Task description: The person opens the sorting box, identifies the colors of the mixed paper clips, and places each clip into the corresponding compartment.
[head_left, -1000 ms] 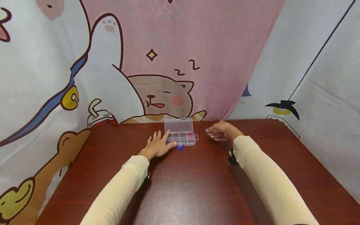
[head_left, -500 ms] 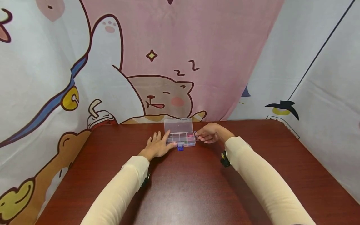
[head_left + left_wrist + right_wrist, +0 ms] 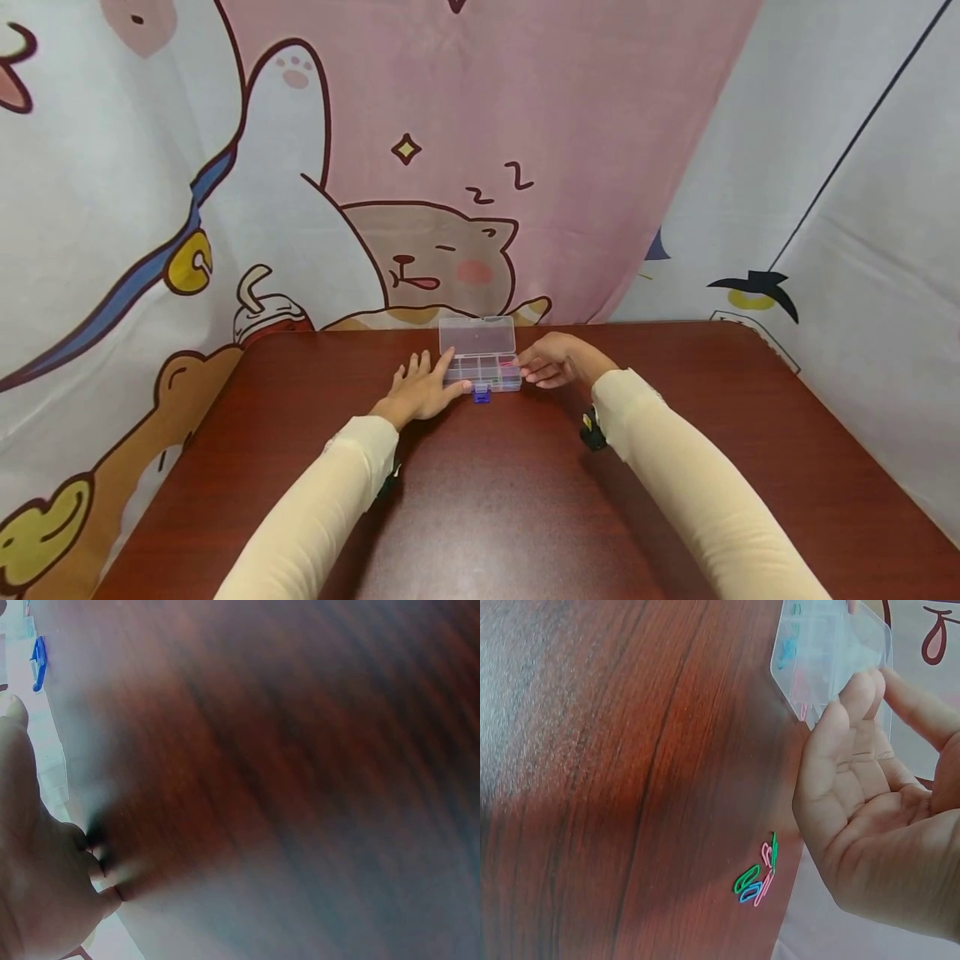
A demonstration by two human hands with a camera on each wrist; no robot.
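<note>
A clear plastic compartment box (image 3: 480, 371) stands at the back of the table, its lid (image 3: 477, 337) raised. Pink clips (image 3: 507, 363) lie in its right end; green and blue ones (image 3: 787, 654) show through its wall in the right wrist view. My left hand (image 3: 422, 390) rests spread at the box's left end, thumb along its front. My right hand (image 3: 557, 362) is at the right end, thumb and fingertips pinched together over the edge; the blue paper clip seen in them earlier is hidden now. Several paper clips (image 3: 754, 879) lie on the table beyond this hand.
A brown wooden table (image 3: 480, 483) extends all round the box. A cartoon-print curtain (image 3: 570, 167) hangs close behind its back edge. The box's blue latch (image 3: 482, 396) hangs at the front.
My right hand has moved left with a blue paper clip, from beside the box to its right end. The left hand has stayed in place.
</note>
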